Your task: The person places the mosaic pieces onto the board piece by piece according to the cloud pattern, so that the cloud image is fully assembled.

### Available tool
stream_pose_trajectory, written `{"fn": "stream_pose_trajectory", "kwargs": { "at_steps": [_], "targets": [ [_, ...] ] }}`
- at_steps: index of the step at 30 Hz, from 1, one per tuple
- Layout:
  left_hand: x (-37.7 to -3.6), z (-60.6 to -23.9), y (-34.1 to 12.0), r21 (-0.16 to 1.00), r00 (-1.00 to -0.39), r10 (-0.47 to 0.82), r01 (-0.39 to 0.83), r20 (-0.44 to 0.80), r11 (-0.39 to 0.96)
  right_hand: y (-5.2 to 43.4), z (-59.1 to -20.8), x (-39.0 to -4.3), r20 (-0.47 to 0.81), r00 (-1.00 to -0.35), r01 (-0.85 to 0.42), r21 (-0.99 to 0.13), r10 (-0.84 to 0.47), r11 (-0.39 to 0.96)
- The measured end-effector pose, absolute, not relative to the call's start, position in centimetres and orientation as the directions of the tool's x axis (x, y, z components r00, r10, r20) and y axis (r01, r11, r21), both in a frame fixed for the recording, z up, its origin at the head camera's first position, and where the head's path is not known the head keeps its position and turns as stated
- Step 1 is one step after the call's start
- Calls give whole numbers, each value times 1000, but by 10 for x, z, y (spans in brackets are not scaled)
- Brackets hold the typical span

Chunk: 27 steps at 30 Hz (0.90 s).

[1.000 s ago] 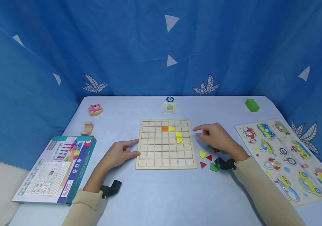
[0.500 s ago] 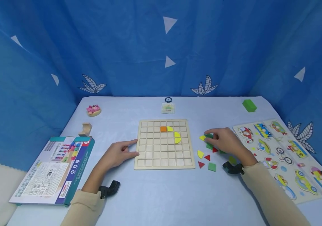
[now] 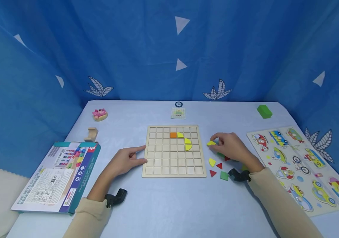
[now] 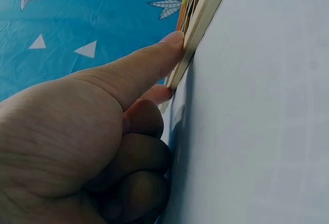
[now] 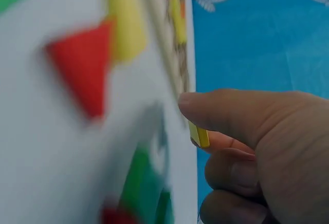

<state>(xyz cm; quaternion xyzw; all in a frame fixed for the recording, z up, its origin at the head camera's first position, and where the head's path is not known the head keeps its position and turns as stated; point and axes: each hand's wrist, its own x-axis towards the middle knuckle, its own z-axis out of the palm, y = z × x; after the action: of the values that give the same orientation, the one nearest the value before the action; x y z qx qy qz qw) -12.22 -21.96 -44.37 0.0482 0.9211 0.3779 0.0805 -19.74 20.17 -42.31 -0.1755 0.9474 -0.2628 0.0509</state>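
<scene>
A wooden grid board lies in the middle of the table, with an orange square tile and several yellow quarter-circle tiles in its cells. My left hand touches the board's left edge with thumb and index fingertips; in the left wrist view its other fingers are curled under. To the right of the board, my right hand pinches another yellow quarter-circle tile between thumb and index finger. The same tile shows beneath the thumb in the right wrist view.
Loose red triangles, a green square and a yellow quarter circle lie near the right hand. A pattern card lies behind the board. A boxed set is at left, a vehicle puzzle board at right.
My right hand reached down to the loose pieces, took hold of a yellow quarter-circle tile and shifted slightly left with it. The left hand stayed at the board's edge.
</scene>
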Motion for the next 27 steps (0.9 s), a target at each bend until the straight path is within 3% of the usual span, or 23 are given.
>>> {"fn": "stream_pose_trajectory", "kwargs": {
  "at_steps": [12,19,27],
  "targets": [
    [-124,-446,-221,700,-983,150,31,-110,713,103,-414,-227,-2,-846,-404,-648,-532,645],
    [-123,-445,-221,701,-982,144,19,-119,713,54,-423,-232,16,-893,-370,-593,-450,715],
    [-123,-442,-220,704,-980,140,-2,-144,710,36,-431,-228,51,-926,-343,-526,-373,779]
  ]
}}
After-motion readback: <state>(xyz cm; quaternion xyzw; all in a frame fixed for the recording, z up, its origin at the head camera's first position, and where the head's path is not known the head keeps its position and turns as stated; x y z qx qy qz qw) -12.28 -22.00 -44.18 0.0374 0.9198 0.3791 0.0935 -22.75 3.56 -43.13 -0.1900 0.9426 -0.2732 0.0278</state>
